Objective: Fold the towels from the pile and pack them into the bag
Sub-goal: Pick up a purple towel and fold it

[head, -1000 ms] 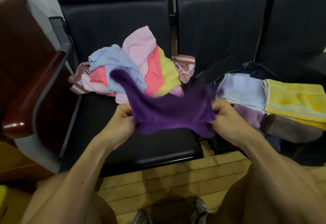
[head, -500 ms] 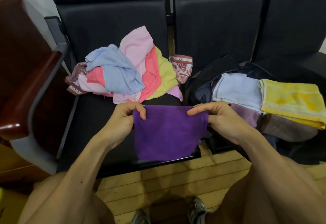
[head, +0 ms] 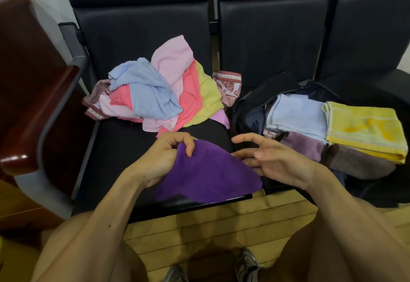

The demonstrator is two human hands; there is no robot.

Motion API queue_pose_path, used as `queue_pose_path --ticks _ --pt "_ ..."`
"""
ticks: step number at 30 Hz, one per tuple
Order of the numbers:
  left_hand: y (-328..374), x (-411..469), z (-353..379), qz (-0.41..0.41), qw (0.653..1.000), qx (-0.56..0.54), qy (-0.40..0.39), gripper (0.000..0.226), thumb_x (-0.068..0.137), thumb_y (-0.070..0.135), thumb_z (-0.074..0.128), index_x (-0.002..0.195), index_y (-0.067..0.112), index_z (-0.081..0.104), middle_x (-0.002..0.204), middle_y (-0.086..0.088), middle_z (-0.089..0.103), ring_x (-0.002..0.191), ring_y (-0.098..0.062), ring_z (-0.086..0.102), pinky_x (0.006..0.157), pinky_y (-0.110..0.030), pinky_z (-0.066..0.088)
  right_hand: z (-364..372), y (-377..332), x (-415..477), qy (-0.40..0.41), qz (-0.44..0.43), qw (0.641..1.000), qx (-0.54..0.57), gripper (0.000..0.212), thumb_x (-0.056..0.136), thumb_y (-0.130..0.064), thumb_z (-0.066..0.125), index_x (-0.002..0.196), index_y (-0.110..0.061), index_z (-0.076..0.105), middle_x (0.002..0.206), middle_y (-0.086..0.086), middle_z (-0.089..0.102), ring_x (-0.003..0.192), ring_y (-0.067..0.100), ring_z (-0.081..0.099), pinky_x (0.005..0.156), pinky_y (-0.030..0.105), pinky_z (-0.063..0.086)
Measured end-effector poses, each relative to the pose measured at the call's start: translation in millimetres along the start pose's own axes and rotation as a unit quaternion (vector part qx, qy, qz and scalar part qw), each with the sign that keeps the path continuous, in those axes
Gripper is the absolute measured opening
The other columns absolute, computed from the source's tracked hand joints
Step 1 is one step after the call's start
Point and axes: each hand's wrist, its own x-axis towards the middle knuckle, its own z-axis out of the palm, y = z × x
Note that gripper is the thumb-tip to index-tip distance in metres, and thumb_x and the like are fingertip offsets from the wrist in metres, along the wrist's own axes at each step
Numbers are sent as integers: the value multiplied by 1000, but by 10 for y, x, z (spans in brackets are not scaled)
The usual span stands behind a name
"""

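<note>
Pile (head: 159, 95): unfolded towels in light blue, pink, coral and yellow-green lie heaped at the back of the left seat (head: 111, 159), well apart from the hands; it looks the same as half a second ago.
Left hand (head: 164, 159): thumb and curled fingers pinch the upper left edge of the purple towel (head: 208, 177); the pinch is at the same corner as half a second ago.
Purple towel: it hangs from the left hand and drapes over the front edge of the left seat, its right side sagging to a loose point. Half a second ago it was stretched flat between both hands; now only the left side is held up.
Right hand (head: 273, 159): fingers spread and apart, just beside the towel's right edge; I cannot tell whether the lower fingers touch the cloth. Half a second ago this hand pinched the top right corner.
Step in hand, as I judge it: folding the purple towel in half. To do it well, the right hand should retake the free corner, bring it across to meet the left corner, line up the edges, then smooth the crease on the seat.
Bag (head: 248, 108): dark, open, on the right seat; folded towels already lie in it, light blue (head: 297, 115), mauve (head: 304, 146), yellow (head: 363, 128) and brown-grey (head: 359, 161), as before.
Risk: a one-handed hold lets the cloth slide off the seat edge towards the floor.
</note>
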Motion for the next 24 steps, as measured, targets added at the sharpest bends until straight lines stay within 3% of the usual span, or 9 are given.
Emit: queue_pose_path --ticks 3,6,9,12,14,17,21,24 --pt "-10 15 129 -3 997 31 -69 58 83 -29 45 55 18 62 92 -17 70 78 -22 66 63 -28 54 204 53 73 45 35 989 -136 71 65 -50 85 125 -22 63 120 15 67 103 24 65 87 37 48" --pt "-18 36 206 -19 989 70 -127 54 84 -25 48 60 20 66 93 -26 68 82 -25 65 70 -33 54 396 146 151 6 87 970 -226 38 83 -26 77 116 -11 68 112 9 72 101 22 69 86 34 56" --pt "-35 44 211 -39 988 84 -123 42 90 -16 53 82 20 71 89 -19 69 82 -23 66 70 -32 54 484 189 193 -24 142 958 -249 34 87 -16 74 119 -6 66 116 9 72 106 24 69 96 42 55" --pt "-90 81 188 -76 994 62 -41 33 94 -5 58 110 23 66 90 -12 71 79 -20 67 62 -27 54 488 117 165 -8 147 965 -216 32 89 -13 71 119 -7 66 116 9 72 106 23 69 92 37 56" --pt "-113 116 180 -90 993 42 61 22 98 9 58 115 23 64 84 -3 71 79 -16 65 62 -23 53 481 71 139 17 133 975 -176 26 87 -11 71 113 -9 68 111 7 74 102 22 71 88 34 58" --pt "-154 146 146 -98 980 -18 172 29 99 35 55 118 15 63 93 -2 73 90 -19 67 76 -29 54 486 39 132 78 90 988 -97 29 78 -15 74 106 -16 68 102 1 76 96 18 72 84 34 58" --pt "-228 121 161 -129 971 -72 188 75 70 76 53 125 24 59 109 2 74 109 -18 67 93 -38 52 477 0 164 141 15 989 28 34 72 -14 73 106 -14 71 106 10 74 92 21 72 78 34 60" --pt "-248 77 258 -201 960 -133 141 82 65 80 50 127 28 57 113 -2 74 107 -21 70 91 -40 54 499 -47 165 155 -25 983 99 20 73 -11 70 89 -19 78 98 7 76 84 19 73 72 32 61"
